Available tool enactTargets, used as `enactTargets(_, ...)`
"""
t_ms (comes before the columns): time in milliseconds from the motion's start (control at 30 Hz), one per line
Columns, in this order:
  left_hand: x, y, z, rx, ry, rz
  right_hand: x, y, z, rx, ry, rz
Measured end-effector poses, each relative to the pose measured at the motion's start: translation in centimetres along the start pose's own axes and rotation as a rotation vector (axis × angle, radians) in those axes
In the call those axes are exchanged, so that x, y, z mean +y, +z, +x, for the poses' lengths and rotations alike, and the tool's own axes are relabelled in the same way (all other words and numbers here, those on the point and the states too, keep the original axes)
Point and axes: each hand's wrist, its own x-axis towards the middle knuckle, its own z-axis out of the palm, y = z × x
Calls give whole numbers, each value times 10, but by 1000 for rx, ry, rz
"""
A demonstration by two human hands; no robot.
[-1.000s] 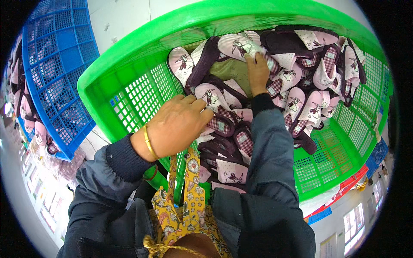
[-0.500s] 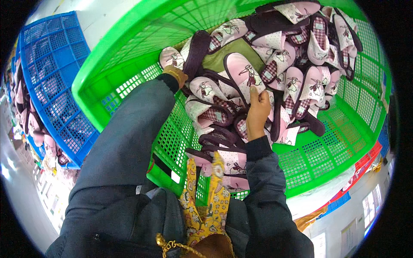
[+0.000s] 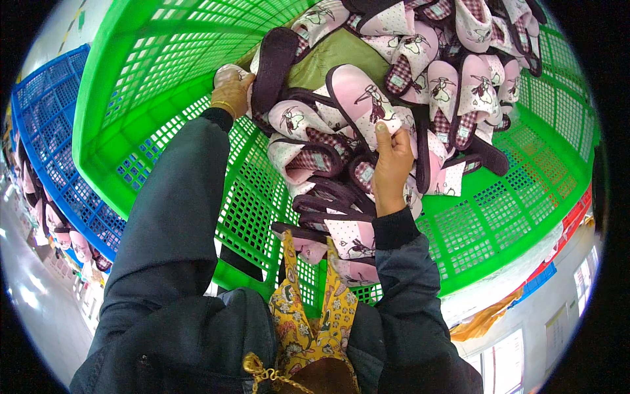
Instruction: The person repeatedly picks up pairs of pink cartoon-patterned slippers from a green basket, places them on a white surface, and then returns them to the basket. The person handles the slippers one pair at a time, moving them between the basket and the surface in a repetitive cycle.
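Observation:
My right hand (image 3: pixel 392 164) pinches the edge of a pink and white slipper (image 3: pixel 354 95) with an animal print and dark trim, thumb on top. Over at the left side of the heap, my left hand (image 3: pixel 231 97) is closed on a pink slipper (image 3: pixel 226 73), its fingers partly hidden. Beside that hand stands a dark-soled slipper (image 3: pixel 273 65), sole toward me. Between the two hands more printed slippers (image 3: pixel 294 118) with checked insoles lie piled. All of them are in a large green plastic basket (image 3: pixel 144 98).
An olive-green cloth or cushion (image 3: pixel 338 60) shows among the slippers. Left of the green basket is a blue basket (image 3: pixel 56 118), with more slippers past its edge. A yellow patterned cloth (image 3: pixel 298 305) hangs at my chest. Red and blue edges show at the right.
My view has shifted, so the basket appears larger and farther left. My left hand has moved slightly left and up at the pink slipper. My right hand keeps its hold.

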Motion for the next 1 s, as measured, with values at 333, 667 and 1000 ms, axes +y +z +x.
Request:
enactTargets(333, 12, 2, 23, -78, -33, 117, 9, 3, -1, -29, -27, 35)
enactTargets(667, 20, 26, -1, 122, -124, -36, 12, -10, -29, -70, 20, 11)
enactTargets(1000, 58, -78, -79, 239, -265, -95, -18, -10, -34, 113, -108, 143)
